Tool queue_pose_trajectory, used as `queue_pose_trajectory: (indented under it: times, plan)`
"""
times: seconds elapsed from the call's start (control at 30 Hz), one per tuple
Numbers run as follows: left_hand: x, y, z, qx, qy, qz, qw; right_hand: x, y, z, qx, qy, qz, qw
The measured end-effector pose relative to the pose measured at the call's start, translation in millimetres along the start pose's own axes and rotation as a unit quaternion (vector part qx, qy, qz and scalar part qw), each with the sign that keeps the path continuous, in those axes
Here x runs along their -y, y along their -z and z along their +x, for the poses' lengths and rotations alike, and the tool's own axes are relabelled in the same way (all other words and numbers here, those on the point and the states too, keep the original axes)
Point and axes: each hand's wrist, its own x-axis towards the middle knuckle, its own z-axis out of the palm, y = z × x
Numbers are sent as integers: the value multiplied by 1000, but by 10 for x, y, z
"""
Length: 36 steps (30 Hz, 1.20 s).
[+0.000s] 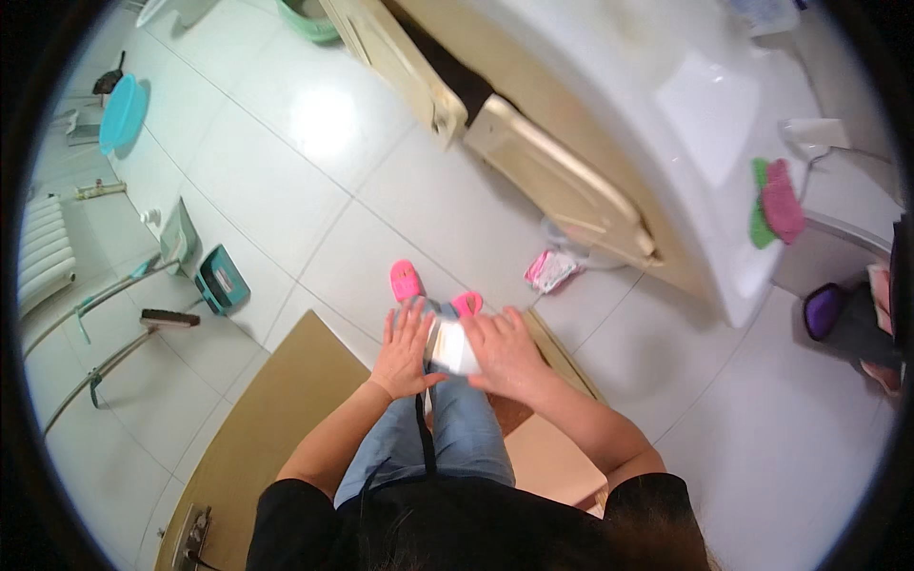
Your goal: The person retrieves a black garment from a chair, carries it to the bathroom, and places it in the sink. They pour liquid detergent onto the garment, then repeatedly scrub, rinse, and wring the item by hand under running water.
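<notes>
A pale, glossy flat object, blurred and partly covered by fingers, sits between a person's two hands at the center of the frame, its kind hard to make out. The right hand closes over the object's right edge; the left hand is spread at the opposite edge, though whether it grips cannot be told. One of two pink slippers shows nearly whole above the hands, the other partly hidden. At upper center, a cabinet door stands ajar beside a dark gap, its interior unreadable. A green basin is cut off at the top, and a purple-lined item sits near the dark right rim. A tan panel borders the left forearm; white floor tiles stretch from the slippers toward the upper left, with more at lower right.
</notes>
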Motion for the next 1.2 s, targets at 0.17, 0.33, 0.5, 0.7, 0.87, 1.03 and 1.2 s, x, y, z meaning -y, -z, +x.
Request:
queue_pose_trajectory:
  times: [0.17, 0.33, 0.5, 0.7, 0.87, 1.03, 1.2]
  plan:
    - [-440, 972, 26, -77, -17, -170, 982, 368, 1085, -21, -117, 154, 87, 977]
    - [-874, 1710, 149, -176, -41, -51, 982, 625, 1734, -70, -205, -18, -54, 977]
    - [-1319, 2368, 179, -180, -55, -39, 981, 686, 2105, -1, -393, -33, -46, 918]
    - [-1658, 3205, 253, -23, -51, -91, 994, 710, 2889, -165, -382, 123, -30, 915]
    - [-1775, 3690, 565, 83, -108, -143, 980, 519, 3338, -238, -370, 229, -27, 900]
    - [-1941, 4052, 908, 92, -46, -116, 988, 226, 3676, -166, -271, 248, 100, 925]
    - [-2066, 4191, 996, -22, 48, -47, 997, 42, 4040, 309, -206, 173, 358, 894]
